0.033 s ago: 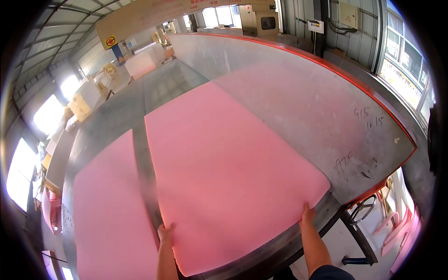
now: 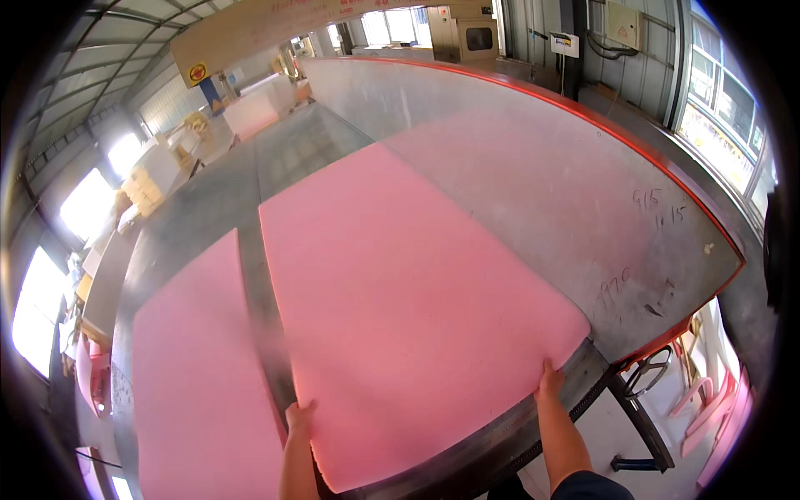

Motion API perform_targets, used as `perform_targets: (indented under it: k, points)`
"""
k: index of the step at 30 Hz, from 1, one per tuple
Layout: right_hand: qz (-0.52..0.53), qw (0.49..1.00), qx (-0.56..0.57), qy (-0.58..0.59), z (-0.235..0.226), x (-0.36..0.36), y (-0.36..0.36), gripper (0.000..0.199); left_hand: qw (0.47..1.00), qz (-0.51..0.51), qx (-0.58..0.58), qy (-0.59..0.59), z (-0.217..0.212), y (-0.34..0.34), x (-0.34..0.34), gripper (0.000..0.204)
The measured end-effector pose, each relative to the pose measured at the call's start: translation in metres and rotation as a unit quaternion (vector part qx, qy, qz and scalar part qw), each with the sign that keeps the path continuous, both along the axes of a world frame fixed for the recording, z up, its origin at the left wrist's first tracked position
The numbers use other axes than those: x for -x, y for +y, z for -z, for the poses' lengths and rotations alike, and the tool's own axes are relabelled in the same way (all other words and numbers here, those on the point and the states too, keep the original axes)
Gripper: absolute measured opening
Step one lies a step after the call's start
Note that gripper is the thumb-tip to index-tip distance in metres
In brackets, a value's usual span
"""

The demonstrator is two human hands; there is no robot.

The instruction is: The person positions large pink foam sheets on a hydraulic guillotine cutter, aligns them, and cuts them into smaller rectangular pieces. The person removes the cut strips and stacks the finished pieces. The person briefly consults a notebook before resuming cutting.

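A large pink foam sheet (image 2: 408, 308) lies flat on a grey metal table, its far right side along the upright metal fence. My left hand (image 2: 300, 417) grips its left edge by the near corner, thumb on top and fingers mostly hidden. At the near edge, close to the right corner, my right hand (image 2: 549, 381) is closed on the same sheet, thumb on top and its other fingers hidden below. A second pink foam sheet (image 2: 196, 375) lies to the left, apart from the first by a narrow strip of bare table.
The tall metal fence (image 2: 533, 167) with a red edge and handwritten marks bounds the table (image 2: 308, 158) on the right. Below its near end are a black handwheel (image 2: 650, 372) and pink foam offcuts (image 2: 712, 412). Foam blocks (image 2: 143, 192) stand at the far left.
My left hand and the near left corner of the large foam sheet have shifted very slightly to the right. My right hand stays in place.
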State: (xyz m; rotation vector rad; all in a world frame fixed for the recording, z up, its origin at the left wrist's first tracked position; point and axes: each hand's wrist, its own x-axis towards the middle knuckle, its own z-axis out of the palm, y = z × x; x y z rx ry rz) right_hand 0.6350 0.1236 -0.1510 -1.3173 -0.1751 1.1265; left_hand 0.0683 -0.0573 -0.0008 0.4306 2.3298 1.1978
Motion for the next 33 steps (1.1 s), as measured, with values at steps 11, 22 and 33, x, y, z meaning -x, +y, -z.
perform_targets:
  k: [11,22,33]
  points:
    - [0.065,0.998,-0.017,0.017,0.018,0.019,-0.002,0.047,0.952,0.02,0.191,0.239,0.052,0.002,0.018,0.063]
    - [0.042,0.999,-0.023,-0.018,0.032,-0.017,-0.008,0.048,0.998,0.052,-0.023,0.007,0.032,-0.002,0.017,0.047]
    - [-0.091,0.773,0.248,-0.576,0.007,-0.144,-0.053,0.052,0.957,0.014,0.055,0.284,0.063,0.014,0.019,0.068]
